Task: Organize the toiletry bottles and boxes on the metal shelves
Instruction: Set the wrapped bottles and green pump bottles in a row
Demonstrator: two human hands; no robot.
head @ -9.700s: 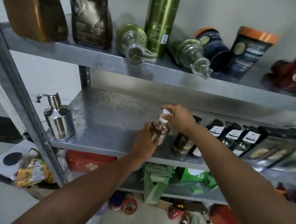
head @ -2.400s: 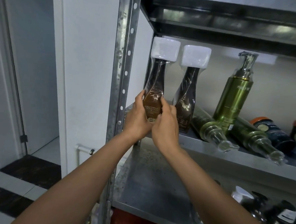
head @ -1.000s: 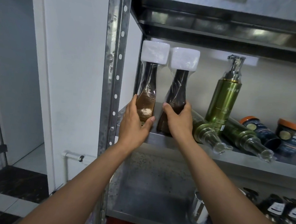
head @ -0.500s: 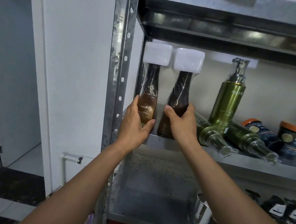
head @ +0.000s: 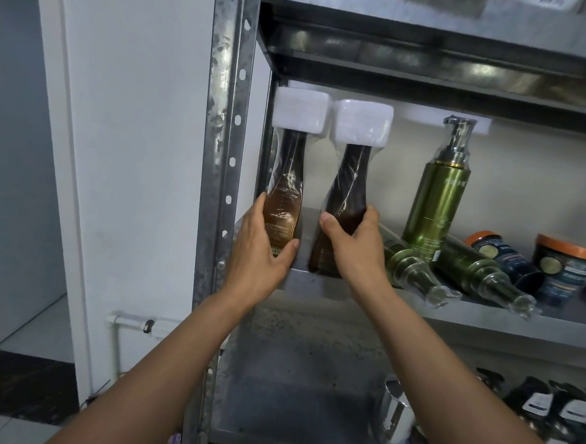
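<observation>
Two tall plastic-wrapped bottles with white foam caps stand upright at the left end of a metal shelf [head: 332,287]. My left hand [head: 262,251] grips the base of the amber bottle [head: 284,200]. My right hand [head: 355,249] grips the base of the dark brown bottle [head: 350,191] beside it. The two bottles stand close together, a small gap between them. An upright green pump bottle [head: 437,193] stands to their right.
Two green bottles [head: 409,263] [head: 480,278] lie on their sides on the same shelf, with dark orange-lidded jars [head: 566,266] further right. The perforated steel post [head: 220,148] is just left of my left hand. Below are a steel dispenser [head: 396,417] and small dark bottles [head: 554,409].
Both hands keep the same holds as half a second ago, and the bottles stand in the same spots. The view has shifted only slightly.
</observation>
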